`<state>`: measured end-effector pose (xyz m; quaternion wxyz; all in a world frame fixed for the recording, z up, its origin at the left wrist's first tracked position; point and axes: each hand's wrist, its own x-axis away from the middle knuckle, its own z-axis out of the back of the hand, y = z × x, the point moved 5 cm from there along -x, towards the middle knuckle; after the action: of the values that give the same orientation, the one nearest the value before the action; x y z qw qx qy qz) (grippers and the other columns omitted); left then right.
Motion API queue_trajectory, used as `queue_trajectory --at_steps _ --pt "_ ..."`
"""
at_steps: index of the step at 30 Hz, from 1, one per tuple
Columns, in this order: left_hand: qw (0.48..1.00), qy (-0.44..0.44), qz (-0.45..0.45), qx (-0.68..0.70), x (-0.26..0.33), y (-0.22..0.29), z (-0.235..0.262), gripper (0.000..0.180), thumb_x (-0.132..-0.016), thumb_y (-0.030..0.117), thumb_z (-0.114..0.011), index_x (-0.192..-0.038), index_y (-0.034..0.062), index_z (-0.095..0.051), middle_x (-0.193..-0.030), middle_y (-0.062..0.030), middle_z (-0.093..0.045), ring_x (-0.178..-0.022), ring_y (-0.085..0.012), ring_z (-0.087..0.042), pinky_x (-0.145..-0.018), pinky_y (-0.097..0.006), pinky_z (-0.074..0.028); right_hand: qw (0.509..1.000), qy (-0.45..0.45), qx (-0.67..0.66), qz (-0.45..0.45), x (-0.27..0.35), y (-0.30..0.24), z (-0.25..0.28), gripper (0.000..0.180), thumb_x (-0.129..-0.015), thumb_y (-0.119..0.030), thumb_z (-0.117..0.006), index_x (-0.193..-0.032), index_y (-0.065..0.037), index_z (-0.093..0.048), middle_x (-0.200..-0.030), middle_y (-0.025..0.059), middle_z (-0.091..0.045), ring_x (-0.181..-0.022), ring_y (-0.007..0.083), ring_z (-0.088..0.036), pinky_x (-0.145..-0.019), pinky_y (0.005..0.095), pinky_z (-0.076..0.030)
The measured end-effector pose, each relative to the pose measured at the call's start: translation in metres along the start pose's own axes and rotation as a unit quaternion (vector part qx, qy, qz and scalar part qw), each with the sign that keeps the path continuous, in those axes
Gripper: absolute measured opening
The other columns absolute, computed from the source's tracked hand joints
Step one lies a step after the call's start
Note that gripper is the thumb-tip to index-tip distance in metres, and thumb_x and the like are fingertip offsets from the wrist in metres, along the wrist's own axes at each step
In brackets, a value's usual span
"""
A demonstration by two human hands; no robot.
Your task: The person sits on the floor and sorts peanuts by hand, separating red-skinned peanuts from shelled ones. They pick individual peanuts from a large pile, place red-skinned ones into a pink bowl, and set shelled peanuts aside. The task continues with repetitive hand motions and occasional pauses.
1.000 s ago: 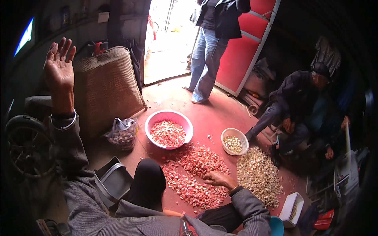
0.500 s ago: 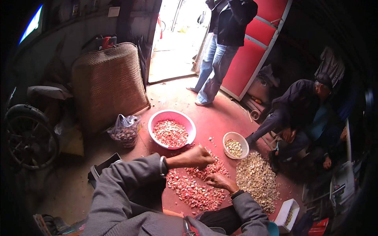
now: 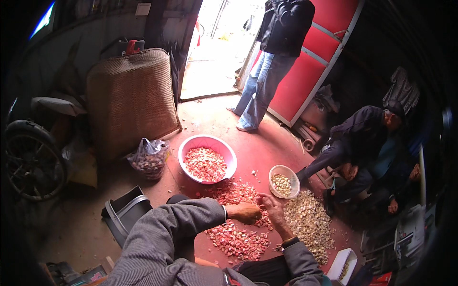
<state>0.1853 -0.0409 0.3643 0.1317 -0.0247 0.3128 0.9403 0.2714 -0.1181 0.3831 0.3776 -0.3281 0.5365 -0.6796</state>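
My left hand (image 3: 244, 213) and my right hand (image 3: 275, 213) meet over a heap of small pinkish-red, clove-like pieces (image 3: 238, 240) on the floor. The left one is closed with its knuckles up. Beside it, the right hand's fingers are drawn together in a pinch; whatever lies between the fingertips is too small to make out. Beyond the heap stands a pink basin (image 3: 231, 168) holding more of the red pieces. A white perforated basket (image 3: 294, 182) with paler pieces sits at the far right of my hands, next to a wide pale heap (image 3: 310, 224).
Left of the basin are a clear plastic bag (image 3: 149, 162) of dark pieces and a dark bin (image 3: 126, 209). A long white box (image 3: 343, 267) lies near right. One person (image 3: 276, 62) stands by the doorway; another (image 3: 358, 128) sits at right. A woven mat (image 3: 133, 100) leans far left.
My left hand has come down and right, and my right hand has risen, so the two now meet. The view has shifted slightly, showing more of the dark bin.
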Motion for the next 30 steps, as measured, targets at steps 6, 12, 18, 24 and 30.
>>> queue_trajectory --at_steps 6,12,18,24,30 --pt "0.975 0.143 -0.034 0.169 -0.002 0.003 0.007 0.016 -0.075 0.013 -0.061 -0.077 -0.0025 -0.066 -0.072 -0.0214 -0.066 -0.07 -0.0376 -0.066 -0.063 -0.047 -0.051 0.982 -0.107 -0.132 -0.085 0.002 -0.029 -0.038 0.053 -0.103 -0.04 -0.045 -0.124 0.006 -0.059 -0.112 0.0157 -0.066 -0.099 0.0209 -0.065 -0.089 0.0321 -0.053" --pt "0.988 0.106 0.014 0.11 0.002 0.005 0.007 0.017 -0.068 0.015 -0.066 -0.07 -0.0021 -0.067 -0.073 -0.0236 -0.066 -0.069 -0.0388 -0.067 -0.062 -0.047 -0.053 0.966 -0.12 -0.182 -0.138 -0.007 -0.013 -0.047 0.042 -0.099 -0.026 -0.046 -0.123 0.005 -0.059 -0.109 0.0137 -0.066 -0.101 0.0205 -0.064 -0.092 0.0323 -0.051" --pt "0.993 0.111 -0.021 -0.04 0.005 0.021 0.0 0.018 -0.061 0.014 -0.069 -0.067 -0.0027 -0.068 -0.075 -0.0247 -0.068 -0.072 -0.0393 -0.068 -0.068 -0.049 -0.053 0.955 -0.214 -0.151 -0.139 -0.012 0.022 -0.048 0.039 -0.098 -0.018 -0.046 -0.13 0.004 -0.055 -0.105 0.011 -0.067 -0.094 0.0187 -0.065 -0.085 0.0317 -0.052" --pt "0.994 0.092 -0.033 -0.056 0.006 0.028 -0.005 0.016 -0.061 0.015 -0.069 -0.066 0.0004 -0.07 -0.071 -0.0224 -0.068 -0.069 -0.0378 -0.068 -0.068 -0.049 -0.052 0.914 -0.234 -0.261 -0.205 -0.025 0.066 -0.052 0.038 -0.099 -0.016 -0.05 -0.131 0.004 -0.054 -0.1 0.0089 -0.068 -0.09 0.0166 -0.066 -0.081 0.0294 -0.054" --pt "0.993 0.084 -0.081 -0.032 0.014 0.043 -0.004 0.022 -0.069 0.021 -0.067 -0.071 -0.0001 -0.07 -0.072 -0.0222 -0.068 -0.069 -0.0381 -0.068 -0.067 -0.049 -0.052 0.928 -0.225 -0.196 -0.223 -0.026 0.067 -0.052 0.035 -0.099 -0.017 -0.053 -0.126 0.004 -0.059 -0.097 0.0085 -0.068 -0.087 0.0161 -0.066 -0.081 0.0297 -0.054"
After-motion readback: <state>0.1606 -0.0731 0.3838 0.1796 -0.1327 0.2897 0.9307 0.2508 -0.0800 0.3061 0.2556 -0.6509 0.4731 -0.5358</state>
